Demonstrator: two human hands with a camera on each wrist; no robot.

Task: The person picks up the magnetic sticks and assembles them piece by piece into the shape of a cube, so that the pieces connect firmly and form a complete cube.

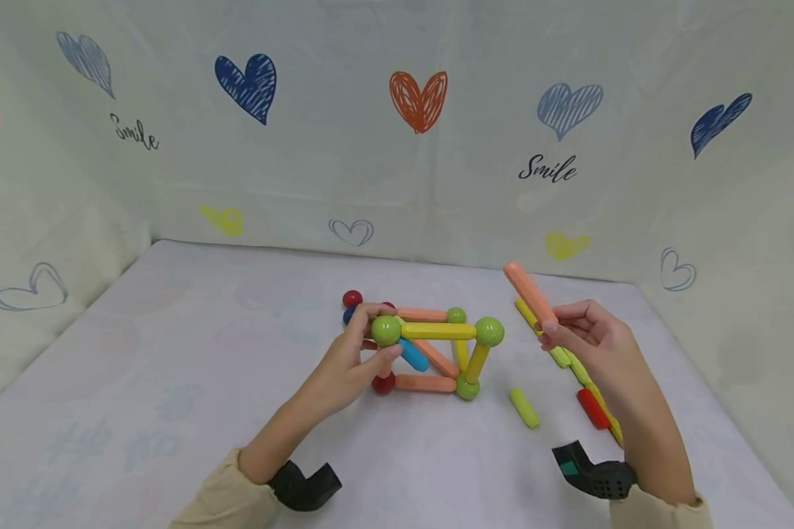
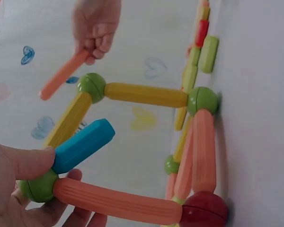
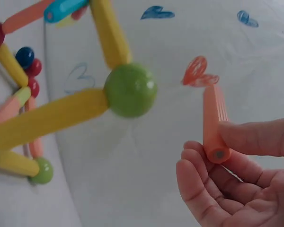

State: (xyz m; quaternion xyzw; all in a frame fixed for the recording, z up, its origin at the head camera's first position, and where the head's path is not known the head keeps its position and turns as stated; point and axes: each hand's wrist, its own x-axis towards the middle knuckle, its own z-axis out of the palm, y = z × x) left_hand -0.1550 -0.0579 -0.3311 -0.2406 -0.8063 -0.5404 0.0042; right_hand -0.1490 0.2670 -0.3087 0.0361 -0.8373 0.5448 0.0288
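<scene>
My left hand grips a green ball at the near upper corner of a frame of magnetic rods and balls. A short blue rod sticks out from that ball beside the thumb. Yellow rods run from it to another green ball and down to a lower green ball. Orange rods and a dark red ball make up the lower part, resting on the table. To the right, my right hand pinches a loose orange rod by one end, raised and apart from the frame.
Yellow and green rods lie in a line at the right, with a short red rod beside them. A short green rod lies nearer the frame. Red and blue balls sit behind it. A printed cloth hangs behind the table.
</scene>
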